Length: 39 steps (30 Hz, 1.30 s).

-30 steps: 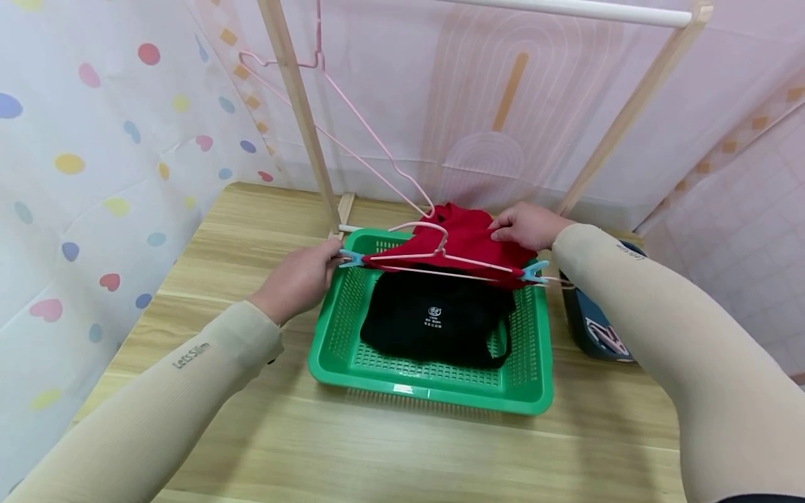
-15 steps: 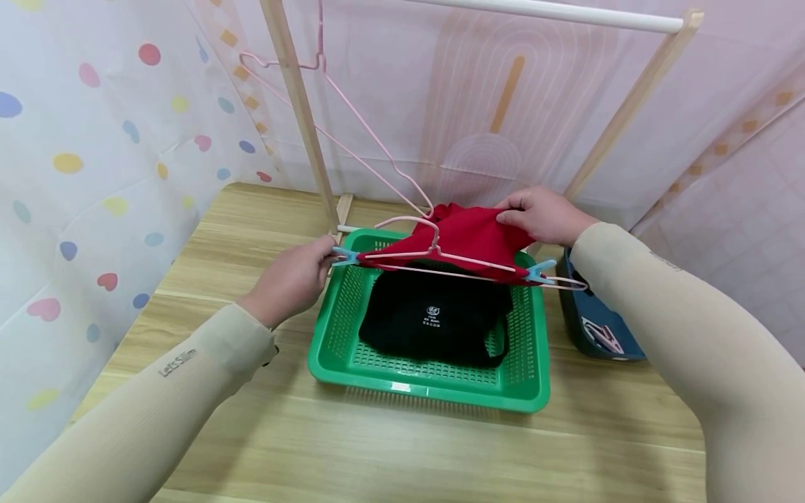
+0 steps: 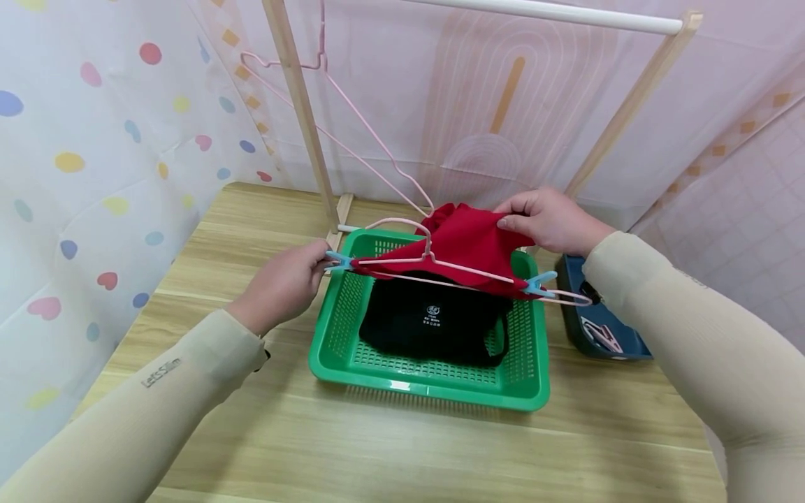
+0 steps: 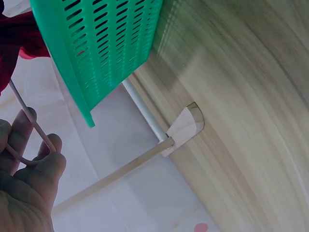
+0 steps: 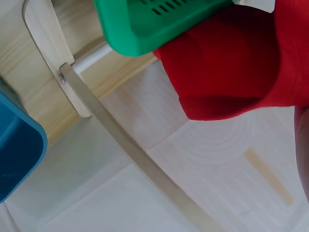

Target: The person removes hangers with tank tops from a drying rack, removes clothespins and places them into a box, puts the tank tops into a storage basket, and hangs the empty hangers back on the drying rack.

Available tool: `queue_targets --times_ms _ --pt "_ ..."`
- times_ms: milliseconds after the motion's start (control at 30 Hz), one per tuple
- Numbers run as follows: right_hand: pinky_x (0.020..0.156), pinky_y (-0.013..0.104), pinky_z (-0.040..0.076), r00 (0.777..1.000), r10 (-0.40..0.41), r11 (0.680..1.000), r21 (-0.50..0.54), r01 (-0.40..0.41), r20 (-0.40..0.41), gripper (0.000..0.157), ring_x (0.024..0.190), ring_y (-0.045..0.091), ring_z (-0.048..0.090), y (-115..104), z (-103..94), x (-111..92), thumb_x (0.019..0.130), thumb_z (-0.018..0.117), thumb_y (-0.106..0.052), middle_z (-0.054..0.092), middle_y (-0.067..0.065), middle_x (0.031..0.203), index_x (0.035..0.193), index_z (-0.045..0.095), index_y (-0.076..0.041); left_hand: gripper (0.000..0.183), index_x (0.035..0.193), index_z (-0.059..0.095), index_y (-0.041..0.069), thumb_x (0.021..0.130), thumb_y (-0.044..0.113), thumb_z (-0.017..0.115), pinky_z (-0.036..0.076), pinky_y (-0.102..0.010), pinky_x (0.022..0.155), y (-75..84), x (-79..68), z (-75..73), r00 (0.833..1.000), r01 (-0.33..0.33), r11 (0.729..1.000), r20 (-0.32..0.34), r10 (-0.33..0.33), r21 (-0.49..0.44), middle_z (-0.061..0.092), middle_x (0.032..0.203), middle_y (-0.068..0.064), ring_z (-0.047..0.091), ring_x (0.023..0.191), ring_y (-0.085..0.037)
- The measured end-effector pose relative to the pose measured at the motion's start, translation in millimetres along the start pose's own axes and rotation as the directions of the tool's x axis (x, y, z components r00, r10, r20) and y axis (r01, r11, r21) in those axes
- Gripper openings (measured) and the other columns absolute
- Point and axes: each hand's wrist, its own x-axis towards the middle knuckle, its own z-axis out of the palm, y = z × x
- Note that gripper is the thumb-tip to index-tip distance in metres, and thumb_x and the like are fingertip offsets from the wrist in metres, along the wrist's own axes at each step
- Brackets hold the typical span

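Observation:
A pink hanger [image 3: 468, 269] is held level over the green basket [image 3: 434, 395], its hook turned up and to the left. My left hand [image 3: 283, 283] grips its left end; in the left wrist view the fingers [image 4: 48, 171] curl round the end loop. Light blue clothespins, one at the left [image 3: 339, 261] and one at the right [image 3: 539, 284], clip a red garment [image 3: 474, 234] to the hanger. My right hand [image 3: 556, 220] pinches the garment's upper right part between thumb and fingers. A folded black garment [image 3: 402, 318] with a white printed label lies in the basket.
Behind the basket stands a wooden rack [image 3: 302, 119] with a white rail [image 3: 553, 12]. Another pink hanger [image 3: 365, 119] hangs at its left side. To the right sits a dark blue bin [image 3: 572, 314] with clothespins [image 3: 600, 335] inside, partly behind my right forearm.
The hanger has shifted left and tilted slightly, its right end lower. My left hand moved left with it. My right hand moved right and up, drawing the red cloth outward.

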Motion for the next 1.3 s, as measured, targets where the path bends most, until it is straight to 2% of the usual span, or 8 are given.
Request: queue_targets --times_ms 167,367,733,900,1067,1300 --pt "0.083 0.027 0.056 0.994 -0.043 0.997 -0.053 0.048 0.096 0.021 0.101 0.019 0.067 1.1 10.1 -3.9 0.105 0.065 -0.018 0.078 0.006 0.110 0.122 0.078 -0.012 0.008 0.105 0.060 0.011 0.110 0.016 0.056 0.043 -0.034 0.061 -1.0 -5.0 2.7 1.000 -0.028 1.000 -0.009 0.028 0.008 0.073 0.091 -0.008 0.051 0.064 -0.020" --pt "0.083 0.031 0.060 0.976 -0.024 0.999 -0.023 0.030 0.218 0.020 0.097 0.021 0.071 2.0 19.4 -5.3 0.104 0.067 -0.018 0.079 0.007 0.108 0.119 0.077 -0.010 0.010 0.105 0.059 0.011 0.110 0.017 0.054 0.040 -0.033 0.059 -1.6 -9.1 4.1 0.999 -0.004 1.000 0.042 0.003 0.011 0.070 0.087 -0.006 0.047 0.062 -0.019" --pt "0.089 0.034 0.055 0.956 -0.052 0.992 -0.097 0.083 0.287 0.019 0.105 0.021 0.064 8.3 33.4 -3.1 0.103 0.069 -0.017 0.076 0.003 0.114 0.118 0.079 -0.014 0.008 0.105 0.058 0.010 0.110 0.013 0.054 0.041 -0.032 0.059 -1.6 -13.1 7.1 0.998 -0.003 1.000 0.066 0.002 0.014 0.066 0.083 -0.006 0.048 0.063 -0.019" --pt "0.090 0.035 0.054 0.930 -0.037 0.993 -0.095 0.076 0.365 0.022 0.107 0.022 0.060 10.6 39.6 -0.5 0.103 0.068 -0.016 0.074 0.004 0.115 0.122 0.078 -0.013 0.007 0.105 0.060 0.010 0.109 0.013 0.056 0.044 -0.033 0.063 -2.1 -14.1 8.9 0.998 -0.020 1.000 0.053 0.019 0.014 0.072 0.092 -0.007 0.050 0.065 -0.019" --pt "0.092 0.035 0.053 0.905 -0.027 0.994 -0.088 0.070 0.424 0.025 0.104 0.021 0.062 11.5 43.4 1.2 0.103 0.068 -0.016 0.075 0.002 0.114 0.126 0.076 -0.013 0.008 0.103 0.060 0.010 0.109 0.013 0.056 0.044 -0.034 0.063 -3.1 -14.5 10.1 0.998 -0.021 0.999 0.059 0.020 0.024 0.069 0.087 -0.005 0.050 0.066 -0.019" --pt "0.100 0.041 0.053 0.881 -0.009 0.981 -0.166 0.099 0.473 0.031 0.109 0.019 0.063 11.5 45.3 0.4 0.103 0.068 -0.020 0.075 -0.002 0.119 0.133 0.073 -0.015 0.010 0.104 0.061 0.010 0.110 0.016 0.055 0.048 -0.036 0.065 -3.7 -15.9 12.3 0.997 -0.019 0.999 0.073 0.017 0.036 0.072 0.090 -0.006 0.052 0.067 -0.019"
